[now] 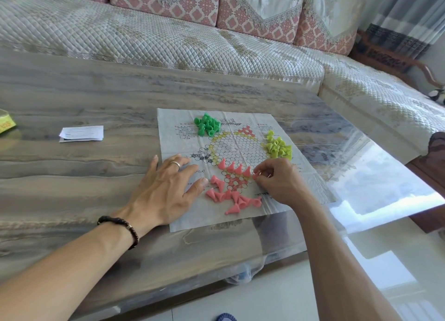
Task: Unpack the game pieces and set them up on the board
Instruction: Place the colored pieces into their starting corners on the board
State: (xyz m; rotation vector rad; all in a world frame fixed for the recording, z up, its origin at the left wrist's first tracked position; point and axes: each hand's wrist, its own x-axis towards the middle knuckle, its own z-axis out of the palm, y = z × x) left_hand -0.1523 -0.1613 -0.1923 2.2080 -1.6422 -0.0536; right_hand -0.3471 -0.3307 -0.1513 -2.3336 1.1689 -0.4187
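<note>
A paper game board printed with a star of circles lies flat on the table. My left hand rests flat on its left edge, fingers spread. My right hand pinches a pink cone piece at the right end of a row of upright pink pieces. Several loose pink cones lie tipped near the board's front. A green pile sits at the board's far left, a yellow-green pile at its right.
The marble-look table has a folded white leaflet and a yellow-green box at the left. A quilted sofa runs behind and to the right. The glossy table edge is near my right arm.
</note>
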